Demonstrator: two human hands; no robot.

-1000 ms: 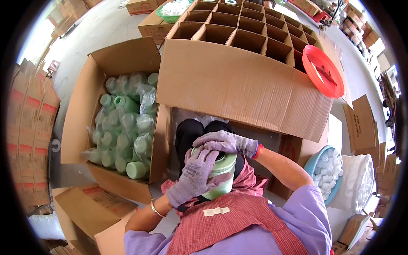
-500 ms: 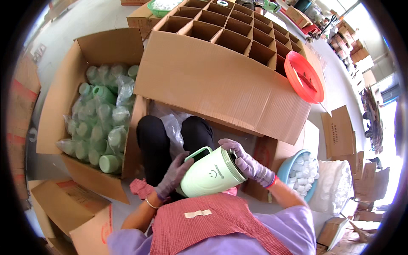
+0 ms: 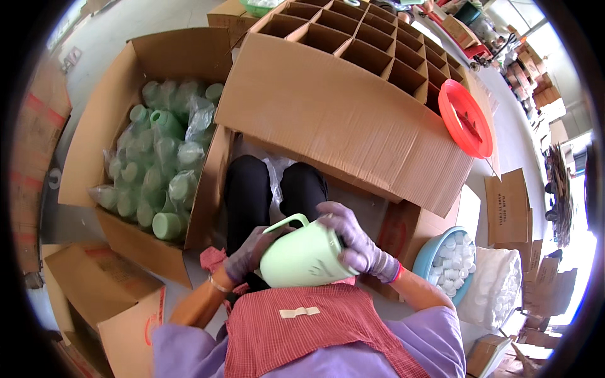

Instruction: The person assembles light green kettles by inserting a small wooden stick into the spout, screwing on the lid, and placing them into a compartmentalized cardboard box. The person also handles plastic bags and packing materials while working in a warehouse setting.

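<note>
A pale green handled jug (image 3: 302, 257), with a blurred dark print on its side, lies tilted across my lap. My left hand (image 3: 251, 253), in a grey glove, clasps its lower end near the handle. At the other end my gloved right hand (image 3: 354, 242) wraps round the dark-looking mouth; what its fingers cover there is hidden. Left of my knees stands an open carton (image 3: 208, 195) holding several green bottles (image 3: 151, 154), many in clear plastic bags.
Ahead stands a large carton (image 3: 334, 120) with cardboard dividers; a red plastic dish (image 3: 466, 120) rests on its right corner. To the right are a blue basin (image 3: 421, 261) of white caps (image 3: 452, 264) and a white plastic-wrapped bundle (image 3: 495, 286). Another open carton (image 3: 107, 283) sits at lower left.
The jug has turned about its length, so its print now faces lower and is blurred. Both hands keep hold of it. The whole view has shifted slightly.
</note>
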